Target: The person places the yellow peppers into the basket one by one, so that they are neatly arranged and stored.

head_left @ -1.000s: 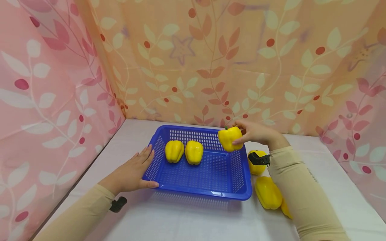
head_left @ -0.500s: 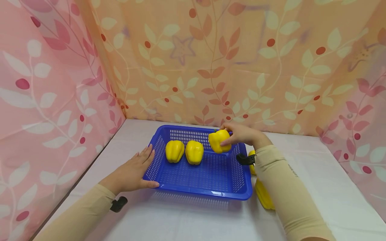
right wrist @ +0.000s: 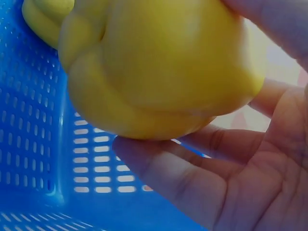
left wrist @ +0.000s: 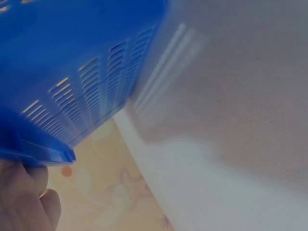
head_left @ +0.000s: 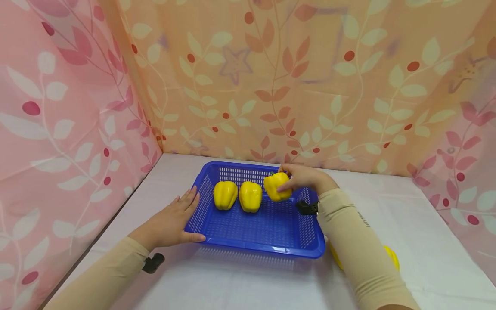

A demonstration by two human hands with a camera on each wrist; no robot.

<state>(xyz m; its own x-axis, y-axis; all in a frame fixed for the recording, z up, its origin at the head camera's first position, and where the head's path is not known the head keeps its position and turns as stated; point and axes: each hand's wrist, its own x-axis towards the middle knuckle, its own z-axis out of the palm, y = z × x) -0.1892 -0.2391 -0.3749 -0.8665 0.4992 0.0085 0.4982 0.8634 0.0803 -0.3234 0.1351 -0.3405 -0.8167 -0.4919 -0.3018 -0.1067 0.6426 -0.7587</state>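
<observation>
In the head view a blue plastic basket (head_left: 263, 248) with slotted walls stands on the table. My left hand (head_left: 172, 221) rests against its left side, fingers spread along the rim and thumb on the front corner. Inside, two yellow bell peppers (head_left: 250, 196) sit side by side toward the left. My right hand (head_left: 304, 178) grips another yellow bell pepper (right wrist: 163, 62) between thumb and fingers, over the basket's back right part. The right wrist view shows its fingers under the pepper and the slotted wall behind.
More yellow bell peppers (head_left: 392, 257) lie on the white-covered table (head_left: 434, 241) to the right, mostly hidden by the right sleeve (head_left: 356, 247). Floral curtains (head_left: 271, 86) stand behind and at both sides.
My right hand has carried the bell pepper leftward from the basket's right edge and slightly lower, closer to the two inside. The left hand and basket have stayed put.
</observation>
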